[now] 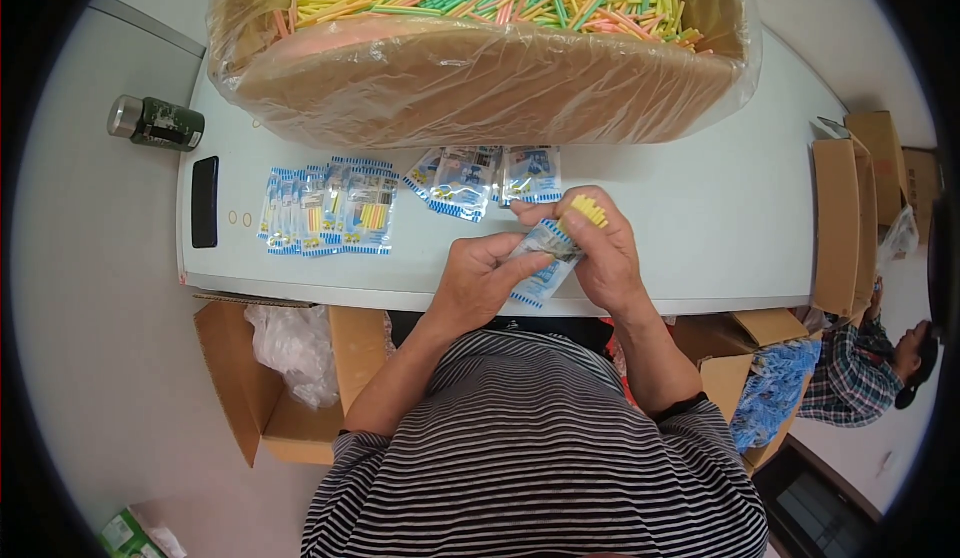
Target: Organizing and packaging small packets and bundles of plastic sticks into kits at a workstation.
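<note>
My left hand point(478, 280) pinches a small blue-and-white plastic packet point(541, 283) near the table's front edge. My right hand point(610, 263) is closed around a bundle of thin yellow sticks point(590, 210), whose ends show above its fingers. Its fingers also touch the packet's upper end; whether the sticks are partly inside it I cannot tell. Just beyond my hands lie several flat packets point(462, 180) and another packet point(531, 173). Left of these, a row of overlapping packets point(368, 208) shows pink and yellow sticks through their windows.
A large plastic-lined carton point(480, 88) of yellow, green and pink sticks stands at the table's far side. On the left are a dark phone point(204, 203) and a green flask point(165, 122). Open cartons flank me below, one with blue packaging point(772, 388). A person point(855, 373) is at right.
</note>
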`<state>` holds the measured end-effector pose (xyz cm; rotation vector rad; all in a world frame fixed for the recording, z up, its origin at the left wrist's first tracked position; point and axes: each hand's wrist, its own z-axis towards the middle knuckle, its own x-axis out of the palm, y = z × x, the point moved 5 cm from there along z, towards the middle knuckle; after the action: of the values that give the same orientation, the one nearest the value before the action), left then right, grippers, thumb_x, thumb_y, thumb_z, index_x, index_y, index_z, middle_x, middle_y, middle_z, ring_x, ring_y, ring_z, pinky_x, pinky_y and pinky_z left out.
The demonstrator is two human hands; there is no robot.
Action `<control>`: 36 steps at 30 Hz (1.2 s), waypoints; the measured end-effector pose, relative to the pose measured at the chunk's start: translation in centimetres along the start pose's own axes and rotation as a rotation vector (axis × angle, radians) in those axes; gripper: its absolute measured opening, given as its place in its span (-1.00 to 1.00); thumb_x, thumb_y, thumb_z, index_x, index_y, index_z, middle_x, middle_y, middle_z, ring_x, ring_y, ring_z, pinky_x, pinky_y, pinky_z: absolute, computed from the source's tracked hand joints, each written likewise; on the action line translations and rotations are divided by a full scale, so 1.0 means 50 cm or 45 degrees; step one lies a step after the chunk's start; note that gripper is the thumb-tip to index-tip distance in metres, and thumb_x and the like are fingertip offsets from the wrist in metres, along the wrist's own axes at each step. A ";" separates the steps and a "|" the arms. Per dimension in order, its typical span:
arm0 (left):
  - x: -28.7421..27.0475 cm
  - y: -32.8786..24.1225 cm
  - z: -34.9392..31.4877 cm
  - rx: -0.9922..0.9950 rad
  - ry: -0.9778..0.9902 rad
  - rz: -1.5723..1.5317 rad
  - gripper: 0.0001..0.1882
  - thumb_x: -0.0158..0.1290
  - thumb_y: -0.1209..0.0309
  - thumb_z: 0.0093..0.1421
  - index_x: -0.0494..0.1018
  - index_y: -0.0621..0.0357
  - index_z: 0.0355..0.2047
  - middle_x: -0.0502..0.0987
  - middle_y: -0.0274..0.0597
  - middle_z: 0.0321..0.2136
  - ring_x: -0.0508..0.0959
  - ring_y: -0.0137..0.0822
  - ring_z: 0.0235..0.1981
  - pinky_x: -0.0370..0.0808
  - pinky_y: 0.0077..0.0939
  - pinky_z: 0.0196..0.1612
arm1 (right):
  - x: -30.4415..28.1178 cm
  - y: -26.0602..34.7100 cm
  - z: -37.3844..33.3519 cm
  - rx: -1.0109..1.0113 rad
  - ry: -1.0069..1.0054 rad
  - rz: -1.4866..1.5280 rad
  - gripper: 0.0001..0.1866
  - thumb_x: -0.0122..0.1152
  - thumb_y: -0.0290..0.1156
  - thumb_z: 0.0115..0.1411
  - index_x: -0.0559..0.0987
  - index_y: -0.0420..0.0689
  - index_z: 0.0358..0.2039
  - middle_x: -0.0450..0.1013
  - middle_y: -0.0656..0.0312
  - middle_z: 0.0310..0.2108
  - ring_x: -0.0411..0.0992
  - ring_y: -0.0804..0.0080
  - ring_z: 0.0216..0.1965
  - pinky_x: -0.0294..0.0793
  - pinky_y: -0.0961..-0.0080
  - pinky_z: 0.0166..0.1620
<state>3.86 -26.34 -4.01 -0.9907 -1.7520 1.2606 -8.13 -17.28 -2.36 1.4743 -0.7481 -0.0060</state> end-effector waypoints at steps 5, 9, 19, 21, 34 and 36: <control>0.002 0.010 -0.004 0.102 -0.114 -0.016 -0.75 0.24 0.47 0.22 0.61 0.37 -0.14 0.64 -0.29 -0.42 0.52 -0.60 -0.42 0.48 -0.67 -0.36 | 0.012 -0.001 0.008 0.145 0.063 0.268 -0.70 -0.13 -0.27 0.45 0.47 -0.25 -0.12 0.50 -0.17 -0.01 0.38 0.02 0.21 0.29 0.06 0.28; 0.003 0.009 -0.006 0.062 -0.083 0.072 -0.74 0.25 0.47 0.22 0.61 0.37 -0.11 0.65 -0.28 -0.39 0.53 -0.59 -0.38 0.50 -0.67 -0.32 | 0.002 -0.019 0.029 0.283 0.052 0.425 -0.55 -0.21 -0.16 0.47 0.47 -0.30 0.03 0.48 -0.16 0.04 0.40 0.07 0.18 0.31 0.15 0.28; -0.009 0.013 -0.015 0.206 -0.199 -0.032 -0.75 0.23 0.50 0.23 0.59 0.34 -0.10 0.65 -0.29 -0.36 0.52 -0.61 -0.36 0.48 -0.71 -0.29 | 0.013 -0.014 0.027 0.165 0.068 0.368 -0.56 -0.22 -0.19 0.48 0.47 -0.29 0.06 0.49 -0.08 0.02 0.44 0.18 0.12 0.34 0.23 0.25; -0.011 0.014 -0.015 0.200 -0.196 0.003 -0.77 0.22 0.51 0.23 0.59 0.34 -0.12 0.65 -0.29 -0.36 0.52 -0.61 -0.36 0.47 -0.71 -0.29 | 0.015 -0.022 0.028 0.238 0.174 -0.244 -0.58 -0.12 -0.21 0.46 0.42 -0.29 0.11 0.48 -0.08 0.03 0.43 0.21 0.12 0.36 0.25 0.23; -0.144 -0.031 -0.028 0.311 -0.950 0.477 -0.77 0.25 0.42 0.19 0.60 0.31 -0.19 0.64 0.00 -0.37 0.60 -0.32 -0.38 0.53 -0.46 -0.28 | -0.019 -0.028 -0.016 0.043 0.033 -0.684 -0.68 0.22 -0.47 0.27 0.50 -0.28 0.02 0.52 0.14 -0.07 0.45 0.42 -0.02 0.40 0.46 0.10; -0.198 -0.026 -0.028 0.390 -1.078 0.732 -0.76 0.25 0.42 0.17 0.60 0.30 -0.20 0.63 -0.02 -0.37 0.61 -0.18 -0.36 0.52 -0.35 -0.23 | -0.008 -0.034 -0.020 0.062 0.010 -0.632 -0.72 0.26 -0.49 0.24 0.54 -0.29 -0.06 0.53 0.19 -0.16 0.45 0.46 -0.12 0.41 0.49 0.05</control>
<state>9.05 -34.96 -3.71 -0.8574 -1.8030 2.5096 -7.24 -16.44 -3.96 1.6728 -0.3622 -0.3614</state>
